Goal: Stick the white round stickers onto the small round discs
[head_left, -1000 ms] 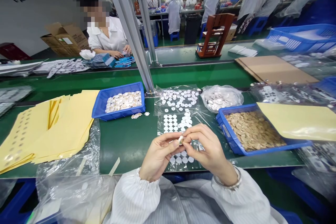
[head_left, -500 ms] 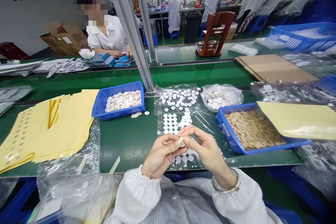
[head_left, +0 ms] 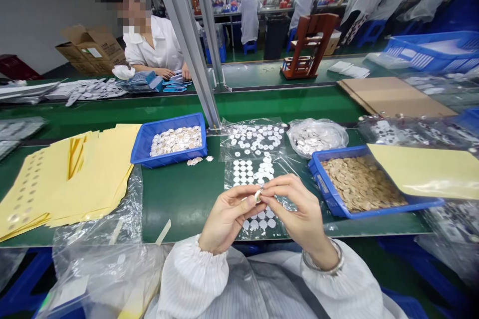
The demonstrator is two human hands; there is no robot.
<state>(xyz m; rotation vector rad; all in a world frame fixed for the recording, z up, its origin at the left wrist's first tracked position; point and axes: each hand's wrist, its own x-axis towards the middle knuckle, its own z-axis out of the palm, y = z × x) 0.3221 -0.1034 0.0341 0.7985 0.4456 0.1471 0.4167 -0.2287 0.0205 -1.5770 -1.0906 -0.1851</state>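
A small round white disc [head_left: 258, 196] is pinched between the fingertips of both hands, tilted partly edge-on. My left hand [head_left: 228, 217] holds its left side with thumb and fingers. My right hand [head_left: 299, 209] grips it from the right, thumb and fingertips at its edge. Beneath and beyond the hands, white discs [head_left: 243, 172] lie in rows on clear plastic film, some hidden by the hands. More loose discs [head_left: 256, 138] are scattered on film farther back.
A blue tray [head_left: 168, 159] of whitish discs stands left, near yellow sheets [head_left: 93, 174]. To the right are a blue tray [head_left: 318, 179] of brownish discs and a plastic bag [head_left: 318, 137] of discs. A metal post [head_left: 187, 40] rises ahead; a person sits beyond it.
The disc has turned more edge-on between my fingers. My right hand's fingers have shifted around its edge, and the hand is slightly more to the right.
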